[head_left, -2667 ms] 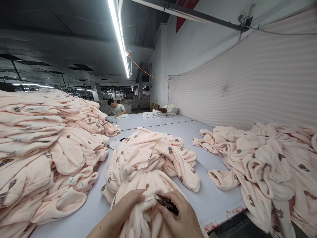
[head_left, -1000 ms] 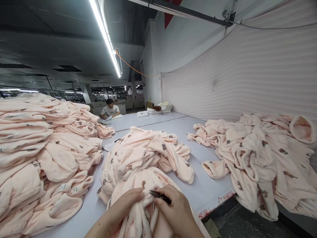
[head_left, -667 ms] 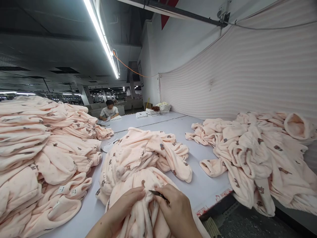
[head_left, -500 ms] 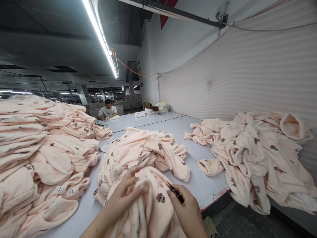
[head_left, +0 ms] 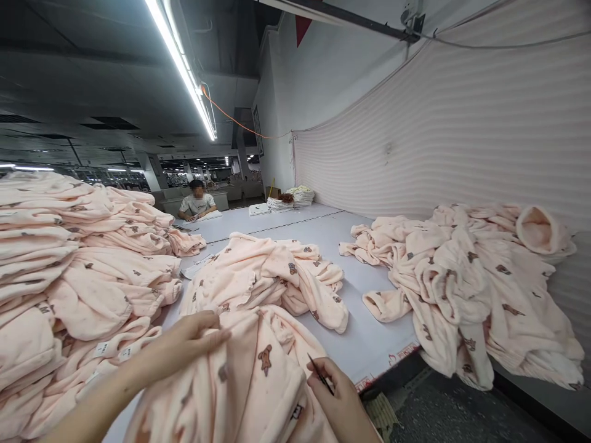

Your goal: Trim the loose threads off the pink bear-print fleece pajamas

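You have bare table point(head_left: 360, 351) between the right heap point(head_left: 447, 277) and middle clothes point(head_left: 268, 264), its front edge point(head_left: 388, 370) slanting away rightward. The pink garment point(head_left: 249, 381) lies before you, pinched in your left hand point(head_left: 194, 335); your right hand point(head_left: 337, 391) grips snips point(head_left: 319, 373). Red edge print point(head_left: 406, 352) and white labels point(head_left: 101, 349) are unreadable.

Garment point(head_left: 263, 369), lower centre: soft pink pile cloth, fleece-like, matt, with a brown printed motif. Bundle behind it point(head_left: 268, 264), left stack point(head_left: 101, 258) and right heap point(head_left: 462, 277): same matt, fuzzy cloth look. Tags point(head_left: 101, 349) on the left stack, lower left: white, smooth, flat; paper or woven, can't tell. Snips point(head_left: 322, 375), lower centre-right: dark, look like metal, slim. Tabletop point(head_left: 364, 335), mid-frame: pale, smooth, low sheen. Hanging sheet point(head_left: 438, 135), upper right: matt, rippled, cloth-like. Floor point(head_left: 443, 406), lower right: dark, speckled, rough-looking.
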The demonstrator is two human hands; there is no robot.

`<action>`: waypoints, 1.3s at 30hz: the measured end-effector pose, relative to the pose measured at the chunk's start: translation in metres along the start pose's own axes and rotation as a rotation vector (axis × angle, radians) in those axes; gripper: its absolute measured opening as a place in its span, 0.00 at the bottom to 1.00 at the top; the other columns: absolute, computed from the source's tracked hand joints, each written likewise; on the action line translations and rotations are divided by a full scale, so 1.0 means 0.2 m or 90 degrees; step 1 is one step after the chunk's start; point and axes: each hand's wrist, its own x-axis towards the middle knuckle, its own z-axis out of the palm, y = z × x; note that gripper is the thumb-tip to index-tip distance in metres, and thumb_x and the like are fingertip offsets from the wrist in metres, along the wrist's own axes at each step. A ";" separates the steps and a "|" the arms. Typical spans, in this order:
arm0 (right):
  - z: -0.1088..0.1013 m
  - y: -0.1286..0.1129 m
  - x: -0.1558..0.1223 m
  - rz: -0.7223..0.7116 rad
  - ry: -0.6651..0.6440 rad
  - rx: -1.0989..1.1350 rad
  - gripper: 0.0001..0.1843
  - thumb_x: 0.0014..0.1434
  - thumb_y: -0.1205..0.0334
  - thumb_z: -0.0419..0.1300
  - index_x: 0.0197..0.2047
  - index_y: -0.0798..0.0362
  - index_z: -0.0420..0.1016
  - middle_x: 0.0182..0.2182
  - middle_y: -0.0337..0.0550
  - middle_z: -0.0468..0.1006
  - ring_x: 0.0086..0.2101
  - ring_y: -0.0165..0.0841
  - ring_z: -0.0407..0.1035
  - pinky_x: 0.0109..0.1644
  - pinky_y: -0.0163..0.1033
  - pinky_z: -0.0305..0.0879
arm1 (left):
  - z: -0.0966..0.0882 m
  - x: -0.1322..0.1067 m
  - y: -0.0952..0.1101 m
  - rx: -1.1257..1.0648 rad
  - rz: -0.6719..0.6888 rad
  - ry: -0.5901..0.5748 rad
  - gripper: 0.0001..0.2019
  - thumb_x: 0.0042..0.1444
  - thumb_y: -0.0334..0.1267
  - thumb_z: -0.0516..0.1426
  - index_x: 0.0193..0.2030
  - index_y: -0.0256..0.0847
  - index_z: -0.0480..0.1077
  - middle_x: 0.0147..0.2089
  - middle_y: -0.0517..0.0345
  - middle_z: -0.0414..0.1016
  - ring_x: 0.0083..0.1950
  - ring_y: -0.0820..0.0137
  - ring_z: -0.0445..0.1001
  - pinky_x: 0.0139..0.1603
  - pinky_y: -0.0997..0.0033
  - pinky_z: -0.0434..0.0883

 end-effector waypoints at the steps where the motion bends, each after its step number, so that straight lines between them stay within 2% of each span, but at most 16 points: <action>1: 0.02 0.01 0.00 0.006 -0.016 0.010 0.12 0.55 0.61 0.54 0.41 0.54 0.72 0.37 0.43 0.76 0.41 0.37 0.71 0.46 0.37 0.64 | -0.01 -0.01 -0.04 0.080 -0.004 0.014 0.10 0.57 0.42 0.53 0.27 0.42 0.65 0.34 0.59 0.69 0.35 0.65 0.69 0.36 0.70 0.62; 3: 0.06 0.00 0.01 0.004 -0.032 0.021 0.13 0.53 0.63 0.53 0.42 0.54 0.73 0.37 0.44 0.76 0.41 0.37 0.70 0.45 0.38 0.64 | 0.08 -0.04 -0.07 0.230 0.034 0.067 0.05 0.52 0.29 0.54 0.32 0.40 0.69 0.43 0.52 0.72 0.41 0.62 0.71 0.43 0.65 0.62; 4: 0.09 -0.01 0.02 -0.005 -0.034 0.025 0.12 0.53 0.63 0.53 0.39 0.54 0.73 0.35 0.43 0.76 0.40 0.37 0.70 0.44 0.37 0.64 | 0.16 -0.05 -0.06 0.271 0.077 0.107 0.12 0.51 0.23 0.51 0.38 0.40 0.71 0.48 0.50 0.72 0.46 0.60 0.70 0.48 0.62 0.61; 5: 0.11 -0.02 0.02 -0.018 -0.033 0.032 0.09 0.53 0.63 0.53 0.36 0.54 0.72 0.33 0.41 0.75 0.38 0.36 0.69 0.43 0.37 0.63 | 0.24 -0.07 -0.03 0.278 0.141 0.114 0.17 0.50 0.21 0.50 0.43 0.40 0.70 0.51 0.49 0.72 0.50 0.59 0.69 0.52 0.60 0.59; 7: 0.16 -0.05 0.03 -0.042 -0.023 0.054 0.05 0.54 0.62 0.53 0.31 0.53 0.69 0.29 0.38 0.72 0.35 0.34 0.68 0.40 0.35 0.63 | 0.42 -0.09 0.06 0.227 0.243 0.086 0.13 0.56 0.25 0.48 0.41 0.41 0.71 0.49 0.49 0.74 0.51 0.57 0.68 0.53 0.57 0.58; 9: 0.21 -0.07 0.02 -0.058 -0.013 0.080 0.03 0.54 0.62 0.54 0.31 0.52 0.66 0.28 0.36 0.69 0.31 0.32 0.67 0.36 0.33 0.63 | 0.53 -0.10 0.15 0.110 0.134 0.058 0.05 0.55 0.33 0.52 0.37 0.42 0.68 0.40 0.51 0.74 0.41 0.60 0.70 0.42 0.62 0.62; 11: 0.25 -0.06 0.01 -0.070 0.001 0.079 0.02 0.54 0.62 0.53 0.32 0.51 0.64 0.25 0.34 0.67 0.26 0.30 0.65 0.31 0.32 0.61 | 0.57 -0.09 0.21 -0.014 0.033 0.060 0.02 0.54 0.36 0.54 0.32 0.42 0.65 0.33 0.54 0.72 0.35 0.62 0.69 0.35 0.66 0.61; 14: 0.28 -0.05 -0.01 -0.095 0.034 0.003 0.05 0.54 0.64 0.53 0.36 0.50 0.63 0.18 0.29 0.62 0.20 0.28 0.59 0.24 0.31 0.55 | 0.54 -0.09 0.18 -0.247 -0.004 0.047 0.03 0.55 0.33 0.51 0.32 0.42 0.65 0.33 0.60 0.70 0.38 0.65 0.68 0.38 0.70 0.61; 18: 0.27 -0.09 -0.02 -0.164 0.042 -0.128 0.03 0.52 0.65 0.55 0.32 0.50 0.67 0.23 0.33 0.66 0.24 0.30 0.62 0.27 0.32 0.56 | 0.49 -0.12 0.06 -0.519 0.002 0.006 0.06 0.59 0.38 0.52 0.37 0.41 0.69 0.35 0.62 0.70 0.41 0.67 0.67 0.43 0.72 0.63; 22: 0.24 -0.15 -0.04 -0.210 0.017 -0.145 0.08 0.56 0.58 0.55 0.38 0.47 0.73 0.32 0.38 0.73 0.33 0.33 0.71 0.35 0.33 0.63 | 0.48 -0.16 0.02 -0.581 -0.004 -0.001 0.07 0.59 0.40 0.53 0.39 0.41 0.70 0.33 0.63 0.68 0.35 0.71 0.63 0.41 0.74 0.62; 25: 0.27 -0.16 -0.07 -0.202 0.042 -0.209 0.13 0.55 0.56 0.58 0.45 0.43 0.73 0.35 0.38 0.75 0.35 0.35 0.73 0.36 0.34 0.63 | 0.48 -0.16 0.03 -0.583 0.011 0.000 0.07 0.59 0.38 0.54 0.40 0.41 0.71 0.36 0.61 0.70 0.38 0.69 0.65 0.42 0.73 0.63; 27: 0.31 -0.14 -0.07 -0.193 0.057 -0.248 0.14 0.51 0.58 0.60 0.43 0.43 0.73 0.35 0.37 0.76 0.34 0.36 0.73 0.34 0.33 0.63 | 0.48 -0.15 0.03 -0.598 0.023 0.025 0.08 0.58 0.36 0.54 0.42 0.41 0.71 0.38 0.59 0.71 0.41 0.67 0.67 0.44 0.72 0.63; 30: 0.34 -0.10 -0.01 -0.195 0.085 -0.259 0.05 0.53 0.62 0.55 0.35 0.46 0.70 0.30 0.36 0.76 0.30 0.34 0.72 0.31 0.33 0.61 | 0.49 -0.14 0.02 -0.643 -0.004 0.074 0.13 0.56 0.36 0.55 0.49 0.43 0.69 0.40 0.59 0.72 0.42 0.66 0.68 0.46 0.70 0.63; 34: 0.35 -0.13 0.11 -0.200 0.167 -0.261 0.03 0.57 0.62 0.51 0.33 0.48 0.65 0.28 0.36 0.74 0.30 0.35 0.71 0.33 0.34 0.61 | 0.45 -0.11 0.02 -0.779 -0.139 0.020 0.07 0.47 0.36 0.57 0.33 0.39 0.73 0.31 0.59 0.73 0.38 0.65 0.68 0.43 0.69 0.64; 36: 0.35 -0.15 0.15 -0.183 0.144 -0.285 0.04 0.57 0.62 0.53 0.30 0.48 0.62 0.25 0.35 0.73 0.28 0.34 0.69 0.31 0.33 0.60 | 0.42 -0.10 0.02 -0.853 -0.177 0.009 0.06 0.45 0.36 0.57 0.29 0.38 0.72 0.29 0.59 0.73 0.37 0.64 0.69 0.42 0.68 0.64; 39: 0.33 -0.15 0.17 -0.169 0.025 -0.272 0.04 0.54 0.63 0.56 0.28 0.49 0.65 0.24 0.35 0.72 0.27 0.33 0.69 0.30 0.32 0.60 | 0.40 -0.09 0.02 -0.945 -0.148 0.014 0.06 0.45 0.38 0.58 0.29 0.38 0.71 0.28 0.58 0.73 0.36 0.64 0.70 0.42 0.68 0.65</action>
